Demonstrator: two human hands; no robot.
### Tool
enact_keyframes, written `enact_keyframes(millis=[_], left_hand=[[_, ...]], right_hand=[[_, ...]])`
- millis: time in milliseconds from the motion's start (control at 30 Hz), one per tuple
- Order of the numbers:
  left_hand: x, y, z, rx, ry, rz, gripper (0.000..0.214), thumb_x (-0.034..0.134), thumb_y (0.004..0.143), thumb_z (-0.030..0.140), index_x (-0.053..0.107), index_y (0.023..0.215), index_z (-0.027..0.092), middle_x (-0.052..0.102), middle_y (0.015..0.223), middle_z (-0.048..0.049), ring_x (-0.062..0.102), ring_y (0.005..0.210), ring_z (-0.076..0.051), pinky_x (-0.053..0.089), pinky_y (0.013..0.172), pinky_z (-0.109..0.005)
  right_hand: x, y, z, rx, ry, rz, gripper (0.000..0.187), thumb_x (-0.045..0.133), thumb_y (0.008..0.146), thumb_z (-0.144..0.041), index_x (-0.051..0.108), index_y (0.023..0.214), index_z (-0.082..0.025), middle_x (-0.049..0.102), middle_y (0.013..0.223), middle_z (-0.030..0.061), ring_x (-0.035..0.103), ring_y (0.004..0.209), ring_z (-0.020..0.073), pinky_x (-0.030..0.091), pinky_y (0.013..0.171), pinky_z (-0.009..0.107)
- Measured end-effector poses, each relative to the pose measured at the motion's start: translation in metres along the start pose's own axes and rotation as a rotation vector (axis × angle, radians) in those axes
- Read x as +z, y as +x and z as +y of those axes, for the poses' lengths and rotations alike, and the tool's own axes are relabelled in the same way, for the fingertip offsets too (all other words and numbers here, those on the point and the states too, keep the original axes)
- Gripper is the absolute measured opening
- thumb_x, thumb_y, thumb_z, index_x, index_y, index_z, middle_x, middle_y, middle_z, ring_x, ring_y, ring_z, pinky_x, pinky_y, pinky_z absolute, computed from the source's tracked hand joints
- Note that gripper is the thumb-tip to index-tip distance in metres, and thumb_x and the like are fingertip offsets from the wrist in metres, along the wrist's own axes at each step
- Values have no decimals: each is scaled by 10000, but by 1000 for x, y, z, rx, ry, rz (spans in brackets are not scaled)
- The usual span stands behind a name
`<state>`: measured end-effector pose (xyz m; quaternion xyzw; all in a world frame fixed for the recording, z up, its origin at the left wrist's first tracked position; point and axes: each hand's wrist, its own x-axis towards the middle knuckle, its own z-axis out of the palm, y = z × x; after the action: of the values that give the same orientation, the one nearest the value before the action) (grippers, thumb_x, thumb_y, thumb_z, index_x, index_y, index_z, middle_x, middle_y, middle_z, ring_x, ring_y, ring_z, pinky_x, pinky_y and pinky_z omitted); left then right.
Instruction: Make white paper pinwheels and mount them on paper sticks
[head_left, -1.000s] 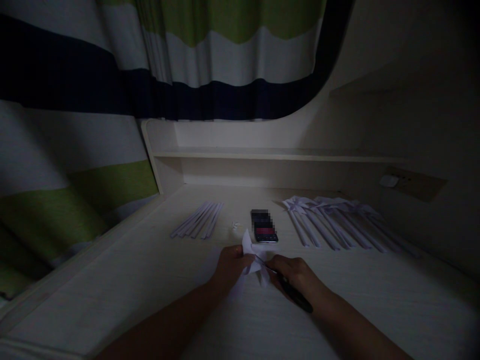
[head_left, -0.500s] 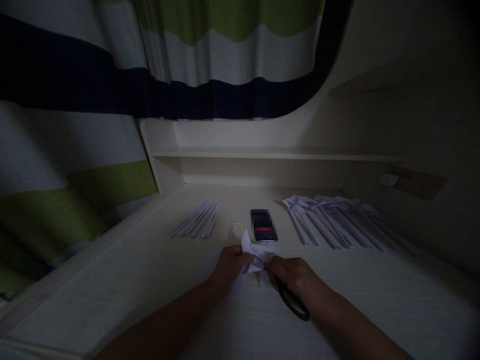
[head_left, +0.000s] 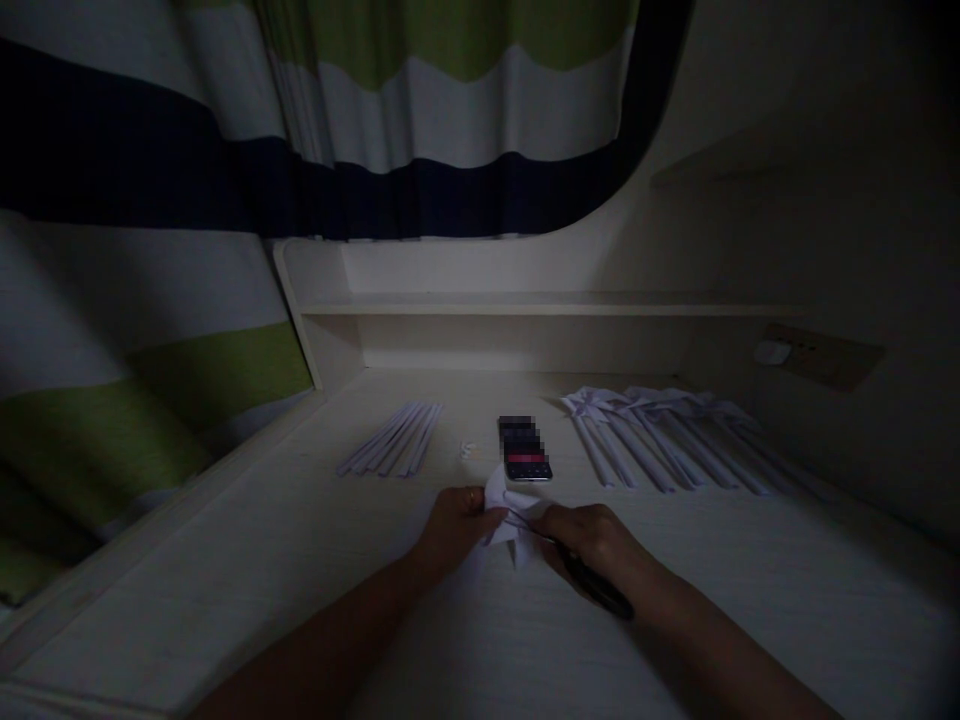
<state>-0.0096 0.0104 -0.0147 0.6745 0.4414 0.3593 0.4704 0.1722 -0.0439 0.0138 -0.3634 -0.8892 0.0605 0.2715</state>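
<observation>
In the head view, the paper (head_left: 496, 490) is just below the middle of the frame, up off the bench (head_left: 315, 540). The left hand (head_left: 454, 522) pinches it, thumb on top. The right hand (head_left: 592, 540) is closed around the scissors (head_left: 606, 590), and their blades reach the paper. I can't tell if the blades are apart.

The step looks like working the blades on the paper. To do it well, pinch firmly but don't squash the folds. Go slowly, use light pushes, and mind the left thumb, because the tip is very near it.

The scissors' long line runs from lower right to upper left, with the tip at the upper left. The paper has no clear long line: one point sticks up, one flap goes right and one hangs down.
</observation>
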Motion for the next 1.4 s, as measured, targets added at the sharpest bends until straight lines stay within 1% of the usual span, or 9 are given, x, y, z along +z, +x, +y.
enact_keyframes(millis=[267,400,533,700,800,933,1067,1267,1400], left_hand=[[6,-8,6,54,130,177,247,503,672,365,566,580,144,498,486,18,426,468,-105,290,463,-199],[7,-10,9,81,236,234,260,475,694,362,562,577,148,500,493,18,442,482,-109,277,461,-196],[5,-10,12,114,326,231,245,465,694,333,565,563,153,511,495,16,443,476,-107,282,474,-198],[-1,-5,9,51,241,106,189,476,649,277,537,518,156,463,457,33,410,453,-99,266,449,-194],[-5,-1,9,-32,112,6,147,504,608,252,546,519,143,445,453,40,382,441,-89,254,439,-195],[-9,0,16,-125,-36,-58,127,553,558,241,581,531,120,466,465,37,395,458,-92,268,458,-203],[-11,-3,23,-174,-168,-66,162,590,544,251,622,598,101,525,516,19,439,489,-99,309,500,-212],[-11,-1,22,-193,-186,-29,179,600,544,268,612,590,96,529,505,15,433,466,-93,308,475,-210],[-10,-1,20,-194,-186,-16,190,597,540,273,615,607,96,527,501,15,450,481,-104,325,485,-217]], right_hand=[[33,9,-13,593,613,339,248,474,768,-358,470,589,-187,491,423,-46,477,356,89,365,381,194],[46,13,-14,712,791,437,297,486,746,-424,461,574,-182,507,412,-36,464,330,91,359,361,200],[41,9,-8,590,636,352,275,456,782,-383,487,601,-179,510,446,-28,491,385,100,381,406,206],[17,1,6,79,186,117,190,396,835,-245,570,814,-170,579,679,31,544,584,128,408,550,237],[4,0,9,-84,30,14,195,392,847,-238,576,864,-173,594,715,49,550,629,148,412,589,262],[-2,-1,8,-137,-7,7,197,403,852,-234,593,841,-185,612,741,53,563,664,150,427,631,276],[6,-1,13,-131,35,69,167,438,837,-231,596,869,-186,623,734,47,576,662,139,443,622,254],[13,2,7,1,121,166,168,423,830,-192,584,862,-156,630,734,50,592,640,118,450,592,207],[11,2,5,-60,109,168,160,426,831,-182,573,883,-147,615,728,50,579,644,120,444,586,212]])
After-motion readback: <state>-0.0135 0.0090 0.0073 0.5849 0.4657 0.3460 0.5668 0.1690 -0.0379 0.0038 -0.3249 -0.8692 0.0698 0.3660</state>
